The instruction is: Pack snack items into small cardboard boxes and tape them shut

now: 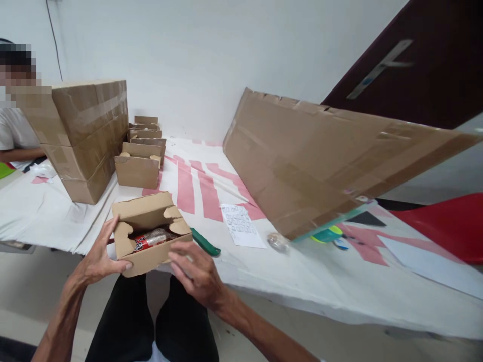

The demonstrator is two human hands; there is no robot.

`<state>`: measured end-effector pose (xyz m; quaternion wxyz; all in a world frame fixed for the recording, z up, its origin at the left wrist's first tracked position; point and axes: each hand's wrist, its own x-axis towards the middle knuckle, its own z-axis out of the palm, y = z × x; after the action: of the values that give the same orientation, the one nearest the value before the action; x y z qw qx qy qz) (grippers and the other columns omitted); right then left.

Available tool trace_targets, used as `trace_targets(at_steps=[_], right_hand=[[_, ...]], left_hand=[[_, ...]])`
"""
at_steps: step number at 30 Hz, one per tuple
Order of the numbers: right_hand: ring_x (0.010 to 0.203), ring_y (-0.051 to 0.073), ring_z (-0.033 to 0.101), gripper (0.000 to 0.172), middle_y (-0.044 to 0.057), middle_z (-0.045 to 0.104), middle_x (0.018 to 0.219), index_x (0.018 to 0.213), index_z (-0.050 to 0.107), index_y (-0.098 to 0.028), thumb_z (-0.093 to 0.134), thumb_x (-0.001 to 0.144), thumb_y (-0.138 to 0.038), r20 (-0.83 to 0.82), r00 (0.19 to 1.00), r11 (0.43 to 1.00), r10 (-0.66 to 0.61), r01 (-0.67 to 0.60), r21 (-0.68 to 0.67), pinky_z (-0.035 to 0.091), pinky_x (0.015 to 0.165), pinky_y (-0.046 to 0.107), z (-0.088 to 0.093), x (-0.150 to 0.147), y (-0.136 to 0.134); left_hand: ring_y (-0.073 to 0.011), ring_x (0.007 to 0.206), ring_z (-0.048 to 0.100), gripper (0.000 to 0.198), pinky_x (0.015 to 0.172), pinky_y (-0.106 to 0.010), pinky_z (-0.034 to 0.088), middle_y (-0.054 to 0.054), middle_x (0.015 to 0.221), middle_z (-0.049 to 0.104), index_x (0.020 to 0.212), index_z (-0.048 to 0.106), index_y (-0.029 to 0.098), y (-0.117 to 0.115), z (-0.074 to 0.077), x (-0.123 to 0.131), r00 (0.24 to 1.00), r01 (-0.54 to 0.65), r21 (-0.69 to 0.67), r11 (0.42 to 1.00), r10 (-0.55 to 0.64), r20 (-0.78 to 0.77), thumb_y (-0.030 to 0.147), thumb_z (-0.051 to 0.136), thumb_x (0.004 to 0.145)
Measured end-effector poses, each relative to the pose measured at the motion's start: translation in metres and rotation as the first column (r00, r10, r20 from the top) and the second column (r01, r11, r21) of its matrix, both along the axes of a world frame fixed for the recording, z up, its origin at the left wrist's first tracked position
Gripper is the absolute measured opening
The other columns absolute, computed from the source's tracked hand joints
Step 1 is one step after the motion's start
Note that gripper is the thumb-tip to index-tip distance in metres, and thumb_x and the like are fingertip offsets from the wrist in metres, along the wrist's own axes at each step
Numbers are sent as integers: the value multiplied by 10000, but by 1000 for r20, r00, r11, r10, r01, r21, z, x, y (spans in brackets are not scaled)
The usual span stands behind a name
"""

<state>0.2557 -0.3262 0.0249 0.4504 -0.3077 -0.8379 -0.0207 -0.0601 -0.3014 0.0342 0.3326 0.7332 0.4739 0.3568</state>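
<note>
A small open cardboard box (145, 266) sits at the table's near edge, tilted a little toward me. Inside it lies a packet (153, 239) with red print and a clear, shiny part; its lower side is hidden by the box's front wall. My left hand (96, 259) grips the box's left end, thumb along the front and fingers up the side. Close against the front right corner is my right hand (198, 274), fingers loosely bent and apart, the tips at the front wall. A green box cutter (206, 243), by its look, rests just right of the box.
Several small open boxes (138, 172) line up behind, beside a tall stack of taped cartons (96, 125). A large cardboard sheet (320, 166) leans at right. A handwritten paper (242, 226) and a tape roll (278, 242) lie nearby. Someone (17, 128) sits far left.
</note>
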Motion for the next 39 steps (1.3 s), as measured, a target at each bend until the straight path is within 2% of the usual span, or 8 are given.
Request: trace_targets(at_steps=[8,12,18,25,29,32,36,39], right_hand=[[1142,311,629,468,128,663,1217,1265,632,-218,796,852,-365,255,888,832,-383,452,-322,587,878,418,36,-2,57],[1027,244,668,270,83,711,1126,1147,680,-236,667,880,-268,312,879,782,-360,466,-413,536,789,306,43,-4,61],[860,213,726,334,82,784,1054,1198,697,-207,443,995,-281,17,905,752,-426,365,-549,536,775,315,31,26,69],[1038,294,659,308,141,726,1145,1210,680,-183,570,922,-164,259,818,823,-513,555,-124,540,851,397,26,38,75],[1100,277,615,253,132,712,1173,1154,704,-193,549,978,-99,335,866,925,-371,374,58,514,937,407,44,20,66],[1001,224,633,179,96,727,1069,1002,723,-192,557,1023,-129,463,879,984,-116,164,-65,509,883,346,56,4,64],[916,186,660,61,42,727,1020,1025,738,-207,703,976,-203,560,813,917,159,89,-390,489,788,292,67,-14,73],[1003,213,691,224,44,736,1091,1111,747,-230,790,892,-218,573,764,838,297,79,-540,508,886,319,69,-26,85]], left_hand=[[-456,1582,279,1207,1212,-633,416,-140,1743,208,1705,152,354,-5,1,2,999,-15,30,999,16,-42,592,866,760],[-459,1584,278,1209,1222,-622,408,-142,1747,204,1706,149,349,-6,-1,3,999,-10,41,999,12,-41,601,861,763],[-462,1594,252,1247,1253,-641,349,-149,1750,188,1708,139,337,-6,-6,3,1000,6,45,999,-5,-19,624,874,742],[-471,1608,212,1261,1247,-648,354,-158,1744,182,1710,113,342,-11,1,5,999,23,54,998,-20,-49,627,874,746],[-469,1608,212,1263,1246,-652,355,-154,1744,185,1709,105,352,-14,3,6,998,18,44,999,-15,-54,630,873,747],[-467,1610,214,1256,1246,-652,360,-153,1744,186,1706,128,353,-14,3,6,999,10,29,1000,-9,-41,640,877,739],[-474,1609,212,1263,1247,-666,352,-164,1742,194,1704,146,342,-15,2,7,1000,15,30,999,-15,-20,640,888,725],[-487,1603,220,1294,1244,-683,346,-179,1738,203,1706,149,335,-15,1,9,1000,19,34,999,-19,-9,614,915,701]])
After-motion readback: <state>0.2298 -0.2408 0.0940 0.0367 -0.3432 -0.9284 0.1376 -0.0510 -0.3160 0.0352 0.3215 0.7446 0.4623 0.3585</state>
